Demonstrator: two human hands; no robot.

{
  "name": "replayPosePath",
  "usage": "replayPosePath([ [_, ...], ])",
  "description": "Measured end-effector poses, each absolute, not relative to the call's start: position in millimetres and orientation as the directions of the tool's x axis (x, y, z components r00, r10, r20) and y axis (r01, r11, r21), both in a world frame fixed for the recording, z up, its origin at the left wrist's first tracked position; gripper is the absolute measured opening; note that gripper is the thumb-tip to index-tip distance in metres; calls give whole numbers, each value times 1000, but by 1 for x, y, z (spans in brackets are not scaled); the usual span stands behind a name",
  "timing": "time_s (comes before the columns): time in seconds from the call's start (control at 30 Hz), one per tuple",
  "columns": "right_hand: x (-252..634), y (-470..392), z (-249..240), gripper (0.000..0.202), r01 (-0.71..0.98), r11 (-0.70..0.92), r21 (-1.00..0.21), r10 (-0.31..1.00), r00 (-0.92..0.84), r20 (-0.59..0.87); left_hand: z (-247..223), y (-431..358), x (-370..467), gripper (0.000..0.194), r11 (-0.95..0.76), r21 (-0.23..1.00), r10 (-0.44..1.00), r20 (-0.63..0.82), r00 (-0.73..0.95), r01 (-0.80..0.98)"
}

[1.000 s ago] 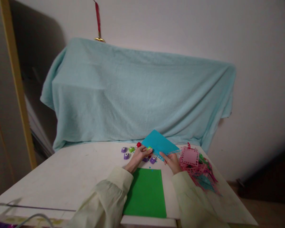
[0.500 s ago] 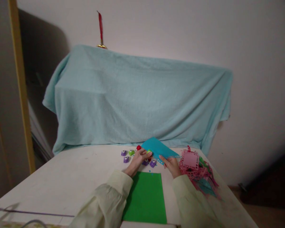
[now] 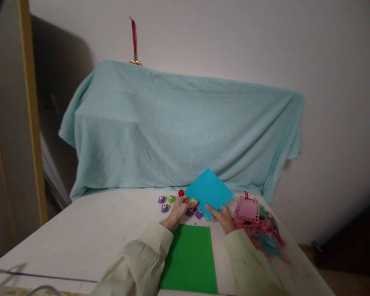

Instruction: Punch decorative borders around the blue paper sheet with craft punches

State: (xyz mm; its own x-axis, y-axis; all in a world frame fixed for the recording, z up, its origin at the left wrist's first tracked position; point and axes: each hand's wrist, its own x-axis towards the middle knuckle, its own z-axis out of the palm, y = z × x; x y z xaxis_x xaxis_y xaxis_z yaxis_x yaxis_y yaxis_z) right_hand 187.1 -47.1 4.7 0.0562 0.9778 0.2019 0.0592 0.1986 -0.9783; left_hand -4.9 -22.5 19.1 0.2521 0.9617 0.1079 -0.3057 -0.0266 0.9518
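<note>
A blue paper square (image 3: 209, 189) with punched holes along its lower right edge is held up above the white table. My right hand (image 3: 221, 216) pinches its bottom edge, thumb on top. My left hand (image 3: 180, 209) is closed on a small green punch (image 3: 193, 200) at the paper's left side. Purple punches with eye-like tops, one of them (image 3: 199, 214) under the paper, lie near my hands, with a green one (image 3: 172, 199) and a red one (image 3: 181, 192) behind my left hand.
A green sheet (image 3: 189, 259) lies in front of me between my forearms. At the right is a pile of pink, green and blue paper scraps (image 3: 259, 230) with a pink punched square (image 3: 248, 209) on top. A light blue cloth (image 3: 179, 131) hangs behind the table (image 3: 80, 238).
The blue paper has tilted upward and now shows more of its face, with its punched edge in clearer view. My right hand has turned slightly with it.
</note>
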Motion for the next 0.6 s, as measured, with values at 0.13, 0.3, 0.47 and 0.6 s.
replayPosePath([
  [0.13,190,-44,1,33,56,214,-975,976,25,216,17,-20,-7,33,-45,956,966,116,230,-291],
  [0.3,191,-43,1,33,79,221,-972,975,-5,221,16,-18,-8,33,-33,962,963,104,249,-273],
  [0.47,193,-41,0,40,124,198,-972,980,10,201,14,-14,-6,35,-30,957,959,110,261,-290],
  [0.6,194,-40,-2,39,111,204,-973,977,35,209,11,-11,-2,37,-80,961,957,148,249,-263],
])
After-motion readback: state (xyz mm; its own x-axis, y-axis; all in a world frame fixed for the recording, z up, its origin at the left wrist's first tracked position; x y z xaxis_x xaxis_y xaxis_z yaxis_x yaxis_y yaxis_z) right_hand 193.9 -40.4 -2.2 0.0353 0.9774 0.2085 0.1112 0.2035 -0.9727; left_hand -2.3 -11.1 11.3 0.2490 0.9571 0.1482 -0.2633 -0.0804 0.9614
